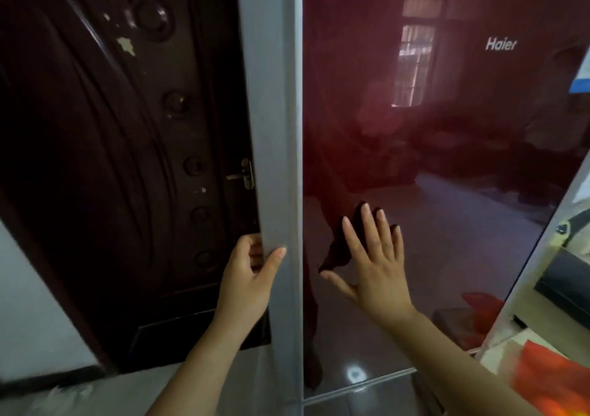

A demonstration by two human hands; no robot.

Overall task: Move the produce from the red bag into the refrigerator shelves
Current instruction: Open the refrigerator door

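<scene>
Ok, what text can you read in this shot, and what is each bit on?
"Haier": silver lettering on the upper right of the dark red refrigerator door.
Blue-and-white paper at the right edge: any print is too blurred to read.
Picture sticker on the pale panel at right: too blurred to read.
No other text is visible.

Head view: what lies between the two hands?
Head view: only the grey side edge of the glossy dark-red refrigerator door, gripped by the left hand, then bare door front up to the flat right hand.
</scene>
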